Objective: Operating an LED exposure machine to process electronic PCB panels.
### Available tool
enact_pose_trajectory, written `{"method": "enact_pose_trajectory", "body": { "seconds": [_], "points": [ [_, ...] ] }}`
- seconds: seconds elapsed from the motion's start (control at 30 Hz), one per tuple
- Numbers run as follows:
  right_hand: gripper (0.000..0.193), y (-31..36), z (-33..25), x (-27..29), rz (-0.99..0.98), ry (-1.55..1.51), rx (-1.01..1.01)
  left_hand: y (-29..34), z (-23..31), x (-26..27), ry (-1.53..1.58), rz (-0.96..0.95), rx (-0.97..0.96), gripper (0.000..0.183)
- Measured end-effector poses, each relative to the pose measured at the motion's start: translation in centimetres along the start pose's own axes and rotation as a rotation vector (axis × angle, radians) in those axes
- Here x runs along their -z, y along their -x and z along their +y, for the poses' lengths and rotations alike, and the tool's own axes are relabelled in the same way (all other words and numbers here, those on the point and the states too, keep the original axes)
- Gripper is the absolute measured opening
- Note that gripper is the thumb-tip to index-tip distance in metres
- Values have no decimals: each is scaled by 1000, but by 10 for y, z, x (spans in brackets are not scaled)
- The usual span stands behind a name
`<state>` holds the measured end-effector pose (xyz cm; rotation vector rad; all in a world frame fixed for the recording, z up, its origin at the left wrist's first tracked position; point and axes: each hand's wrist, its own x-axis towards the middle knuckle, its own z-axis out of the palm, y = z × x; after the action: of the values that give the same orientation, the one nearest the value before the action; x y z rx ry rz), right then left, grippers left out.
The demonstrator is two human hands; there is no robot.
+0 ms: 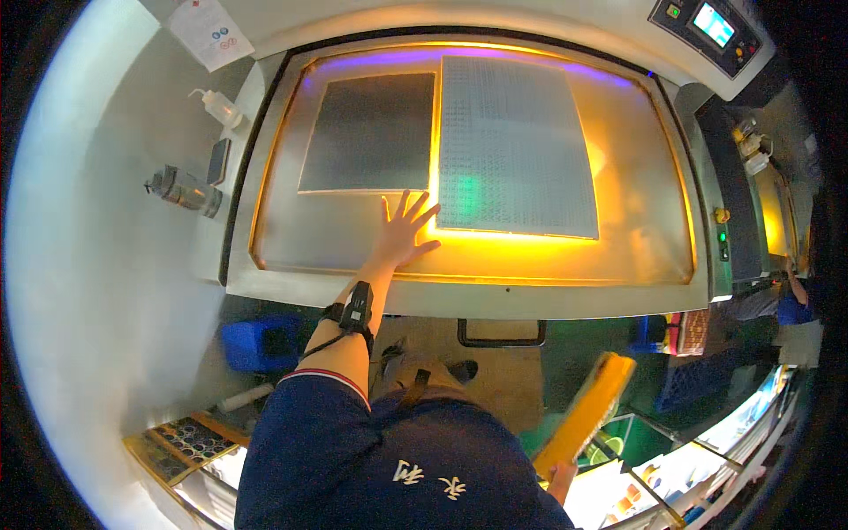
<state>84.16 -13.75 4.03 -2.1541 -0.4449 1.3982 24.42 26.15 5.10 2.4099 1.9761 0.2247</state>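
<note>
My left hand [406, 231] reaches over the lit work surface [336, 238] with its fingers spread. Its fingertips are at the lower edge of a dark grey rectangular sheet [371, 132]. Just right of the hand lies a larger pale grey sheet [521, 150] with fine rows of patterning and a green glint. Orange light shows around both sheets. Low on the right, my right hand [563, 477] is closed around the lower end of a long, flat yellow board [587, 411], held tilted beside my body. Part of that hand is cut off by my sleeve.
A raised frame [468, 300] with a black handle [502, 343] borders the surface. Left of it stand a squeeze bottle [221, 108], a clear bottle [185, 192] and a phone-like black slab [218, 162]. A control panel [714, 31] sits upper right. Another person [795, 305] stands far right.
</note>
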Motion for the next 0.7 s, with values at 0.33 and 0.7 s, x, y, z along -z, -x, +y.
{"method": "enact_pose_trajectory", "body": {
  "seconds": [0.33,0.7],
  "points": [
    [50,38,-281,-62,173,1135,1045,-23,-3,20,466,-329,149,87],
    [67,21,-347,-422,-468,1438,1562,126,-104,139,-4,-680,40,95]
  ]
}}
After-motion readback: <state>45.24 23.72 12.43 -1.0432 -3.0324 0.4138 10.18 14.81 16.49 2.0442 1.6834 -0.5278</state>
